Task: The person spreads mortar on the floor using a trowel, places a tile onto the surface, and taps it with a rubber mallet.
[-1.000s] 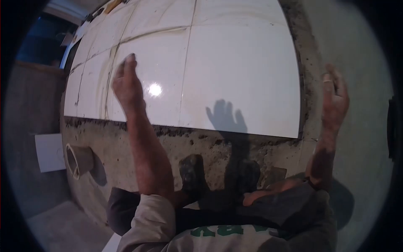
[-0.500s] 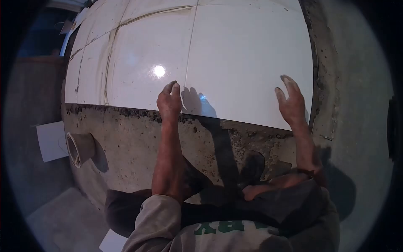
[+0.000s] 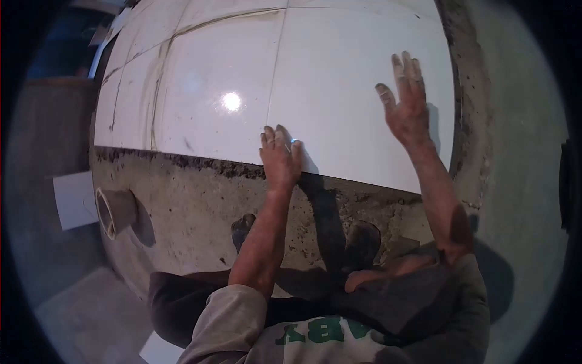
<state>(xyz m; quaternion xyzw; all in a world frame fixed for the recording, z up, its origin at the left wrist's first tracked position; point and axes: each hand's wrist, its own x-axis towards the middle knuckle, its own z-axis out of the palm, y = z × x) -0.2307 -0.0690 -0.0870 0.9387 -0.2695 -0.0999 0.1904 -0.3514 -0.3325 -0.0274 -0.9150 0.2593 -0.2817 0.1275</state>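
A large glossy white floor tile (image 3: 339, 91) lies at the right end of a tiled surface, its front edge towards me. My left hand (image 3: 280, 158) rests near that tile's front left corner, by the joint, with its fingers apart. Farther up and to the right, my right hand (image 3: 407, 103) lies on or just over the same tile, fingers spread. Neither hand holds anything. To the left, a neighbouring white tile (image 3: 206, 115) meets it along a thin joint and carries a bright light reflection.
Rough concrete (image 3: 188, 212) with mortar crumbs borders the tiles' front edge. A bucket (image 3: 117, 212) lies tipped at the left, beside a loose white tile (image 3: 74, 201). Another white piece (image 3: 160, 350) shows at the bottom. A grey strip (image 3: 515, 121) runs along the right.
My left hand has moved right and come down at the joint, its fingers now spread. My right hand has moved up and slightly left over the tile, its fingers stretched out.
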